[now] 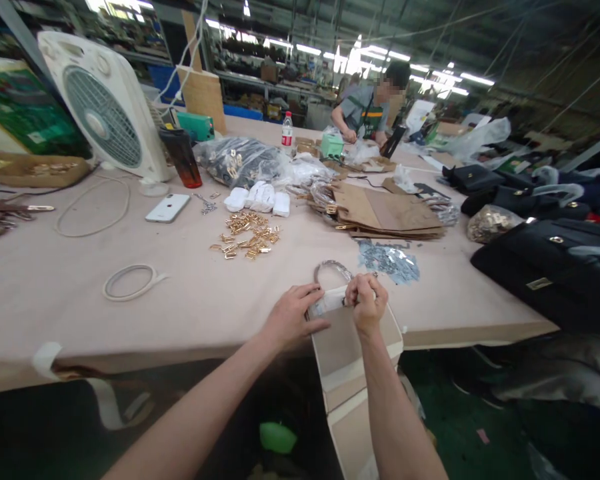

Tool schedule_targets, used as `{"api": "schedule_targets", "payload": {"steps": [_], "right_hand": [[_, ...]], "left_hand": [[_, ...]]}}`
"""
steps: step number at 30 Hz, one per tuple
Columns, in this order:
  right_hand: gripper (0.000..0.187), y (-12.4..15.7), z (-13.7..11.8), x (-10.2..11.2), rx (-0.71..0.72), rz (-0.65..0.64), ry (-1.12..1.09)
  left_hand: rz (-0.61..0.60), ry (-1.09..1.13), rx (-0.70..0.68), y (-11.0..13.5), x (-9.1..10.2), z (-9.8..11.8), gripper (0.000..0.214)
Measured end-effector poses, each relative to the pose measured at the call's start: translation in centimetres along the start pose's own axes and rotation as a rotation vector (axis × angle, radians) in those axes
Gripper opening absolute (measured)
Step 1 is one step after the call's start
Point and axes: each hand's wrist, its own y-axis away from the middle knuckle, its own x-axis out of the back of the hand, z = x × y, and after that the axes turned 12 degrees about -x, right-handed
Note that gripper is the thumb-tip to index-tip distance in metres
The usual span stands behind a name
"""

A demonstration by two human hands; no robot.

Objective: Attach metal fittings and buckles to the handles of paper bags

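A beige handbag panel [337, 347] lies over the table's front edge and hangs down below it. A handle [334, 265] wrapped in clear film arches from its far end. My left hand [294, 315] rests on the panel's left edge, its thumb and fingers apart. My right hand [367, 303] is closed in a fist over a whitish strip [330, 301] near the handle. Something small and dark shows at its fingertips, but its kind is hidden. Silvery small plates [390, 260] lie just beyond on a bluish sheet.
Gold buckles [250, 235], a tape roll [130, 282], a phone [168, 208] and white bundles [258, 199] lie on the table. A fan [105, 110] stands left. Brown panels [380, 210] are stacked ahead, black bags [550, 273] sit right. A person [367, 110] works across the table.
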Motion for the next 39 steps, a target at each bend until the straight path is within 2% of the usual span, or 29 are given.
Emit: {"api": "schedule_targets", "payload": {"steps": [3, 6, 12, 21, 25, 32, 39], "right_hand": [[0.04, 0.7, -1.2, -1.0, 0.016, 0.025, -0.152], [0.038, 2.1, -1.6, -2.0, 0.021, -0.029, -0.291], [0.036, 3.7, -0.2, -3.0, -0.014, -0.049, -0.348], [0.035, 4.6, 0.0, -4.0, 0.037, -0.036, -0.326], [0.034, 5.3, 0.5, -4.4, 0.074, -0.038, -0.323], [0.032, 5.9, 1.2, -4.8, 0.157, 0.034, -0.26], [0.029, 6.2, 1.6, -5.5, 0.26, 0.089, -0.117]], "left_hand": [[-0.013, -0.008, 0.009, -0.2, -0.3, -0.2, 0.069], [-0.024, 0.01, -0.013, -0.4, -0.1, -0.4, 0.068], [-0.071, 0.068, -0.08, -0.5, 1.2, -0.7, 0.052], [-0.068, 0.13, -0.027, -1.1, 1.1, -1.1, 0.041], [-0.082, 0.153, 0.07, -1.6, 1.3, -1.2, 0.041], [-0.119, 0.189, 0.222, -2.5, 1.3, -1.3, 0.044], [-0.132, 0.216, 0.284, -2.9, 1.8, -0.6, 0.045]]}}
